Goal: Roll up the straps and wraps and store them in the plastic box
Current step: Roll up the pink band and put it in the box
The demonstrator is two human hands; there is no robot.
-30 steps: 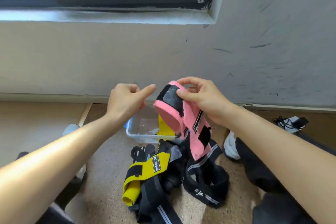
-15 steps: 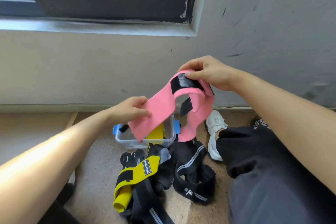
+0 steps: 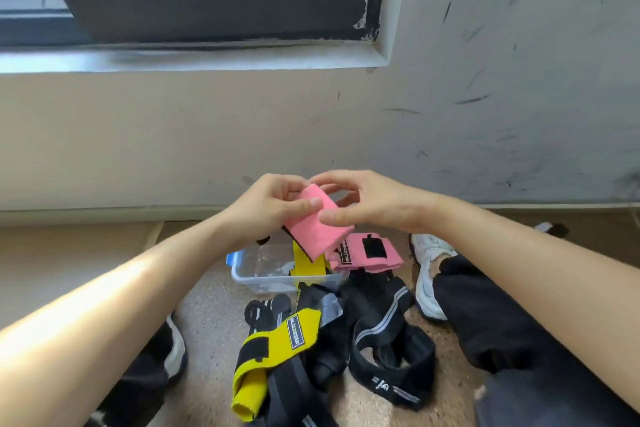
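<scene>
Clamping the pink wrap [image 3: 320, 230], left hand [image 3: 266, 210] and right hand [image 3: 379, 204] fingers [image 3: 306, 205] curl round its top.

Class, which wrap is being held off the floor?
The pink wrap, held by left hand and right hand; the yellow wrap and black straps lie on the floor.

The top end of the pink wrap [image 3: 318, 229] vanishes between the left grip [image 3: 273, 208] and right grip [image 3: 374, 204] — the fingers behind it are unseen. Below the grip, it covers the far rim of the plastic box [image 3: 263, 279]; its label [image 3: 344, 251] is too small to read, and the black straps [image 3: 367, 319] run off the bottom edge.
</scene>
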